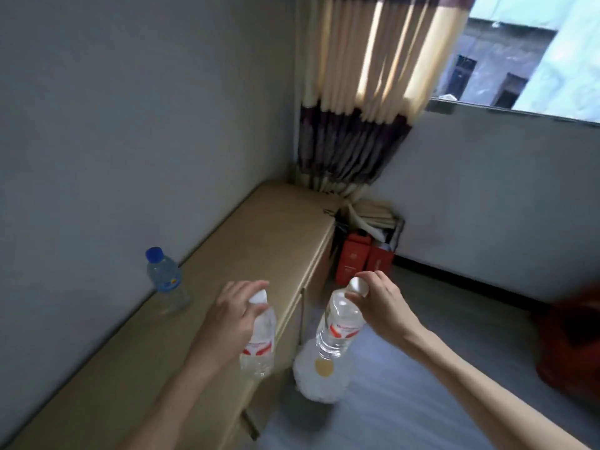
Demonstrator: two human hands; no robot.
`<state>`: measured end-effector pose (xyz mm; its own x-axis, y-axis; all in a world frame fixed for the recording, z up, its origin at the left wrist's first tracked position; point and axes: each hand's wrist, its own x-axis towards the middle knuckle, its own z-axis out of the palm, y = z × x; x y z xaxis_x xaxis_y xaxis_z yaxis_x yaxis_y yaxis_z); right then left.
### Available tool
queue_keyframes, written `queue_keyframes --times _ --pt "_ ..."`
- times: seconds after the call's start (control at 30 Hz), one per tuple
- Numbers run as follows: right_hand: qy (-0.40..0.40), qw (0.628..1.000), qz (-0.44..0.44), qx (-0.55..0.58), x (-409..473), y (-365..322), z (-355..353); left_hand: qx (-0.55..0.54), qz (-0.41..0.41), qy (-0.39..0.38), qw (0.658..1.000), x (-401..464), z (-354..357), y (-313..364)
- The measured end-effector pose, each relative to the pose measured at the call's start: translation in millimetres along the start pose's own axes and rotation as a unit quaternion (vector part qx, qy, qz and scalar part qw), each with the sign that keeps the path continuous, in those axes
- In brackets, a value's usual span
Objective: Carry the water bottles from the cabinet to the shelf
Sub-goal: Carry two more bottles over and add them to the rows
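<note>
Low in the middle of the frame, your left hand (pixel 232 315) grips the neck of a clear water bottle with a red label (pixel 258 342), fingers curled just under its white cap; the bottle hangs over the front edge of the tan surface (pixel 259 228). Just right of it, your right hand (pixel 378 308) pinches the cap end of a second red-labelled bottle (pixel 337 329), which tilts and hangs above the grey floor (pixel 406 368) and a white fluffy object (pixel 319 381). Farther left, a blue-capped bottle (pixel 165 280) stands upright on the surface beside the wall. Beyond, at the surface's far end, red boxes (pixel 360 261) sit below a striped curtain (pixel 360 92) and the window (pixel 526 53) at upper right.
</note>
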<state>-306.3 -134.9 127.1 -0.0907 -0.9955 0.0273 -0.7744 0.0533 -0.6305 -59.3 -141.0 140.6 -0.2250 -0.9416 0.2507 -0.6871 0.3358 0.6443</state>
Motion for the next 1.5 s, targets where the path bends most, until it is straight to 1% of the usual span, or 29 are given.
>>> queue_keyframes --times 0.07,0.17,0.37,0.47,0.6,0.8,0.9,0.93,1.03,1.1,1.23,1.3,1.43,1.5 --pt "0.043 0.999 0.012 -0.008 -35.2 29.2 -30.2 -0.016 0.052 -0.045 0.998 6.3 25.3 39.6" --pt "0.091 0.995 0.026 -0.042 -88.2 70.1 -78.4 -0.048 0.118 -0.078 0.989 6.7 63.8 102.0" --pt "0.179 0.974 0.078 -0.113 -216.3 157.1 -186.0 -0.072 0.260 -0.164 0.949 -19.5 163.0 240.4" --pt "0.213 0.960 0.130 -0.127 -279.1 203.8 -234.2 -0.086 0.300 -0.192 0.931 -46.5 214.3 308.4" --pt "0.255 0.937 0.192 -0.144 -364.2 264.6 -283.4 -0.118 0.328 -0.216 0.912 -87.6 281.0 396.5" --pt "0.321 0.879 0.323 -0.144 -492.7 347.6 -344.6 -0.155 0.415 -0.309 0.842 -148.1 383.5 528.0" --pt "0.356 0.844 0.369 -0.157 -547.6 380.9 -374.7 -0.168 0.447 -0.339 0.810 -174.2 437.5 596.9" --pt "0.364 0.834 0.381 -0.161 -561.6 390.7 -383.2 -0.172 0.457 -0.346 0.801 -181.7 452.7 617.6" --pt "0.404 0.793 0.425 -0.165 -604.6 430.8 -413.5 -0.185 0.499 -0.379 0.757 -208.0 510.3 685.7" --pt "0.425 0.767 0.451 -0.167 -627.1 457.0 -434.6 -0.198 0.513 -0.403 0.732 -222.6 545.2 726.9" --pt "0.431 0.718 0.513 -0.187 -672.3 509.7 -484.5 -0.214 0.549 -0.443 0.675 -250.8 617.3 818.0" --pt "0.443 0.695 0.532 -0.197 -693.0 530.3 -507.9 -0.221 0.567 -0.459 0.648 -265.6 647.6 862.2" --pt "0.495 0.639 0.558 -0.186 -739.1 576.5 -556.2 -0.223 0.595 -0.492 0.595 -303.6 703.2 951.0" --pt "0.515 0.618 0.566 -0.180 -755.7 594.1 -575.9 -0.224 0.600 -0.496 0.586 -317.7 719.9 983.2"
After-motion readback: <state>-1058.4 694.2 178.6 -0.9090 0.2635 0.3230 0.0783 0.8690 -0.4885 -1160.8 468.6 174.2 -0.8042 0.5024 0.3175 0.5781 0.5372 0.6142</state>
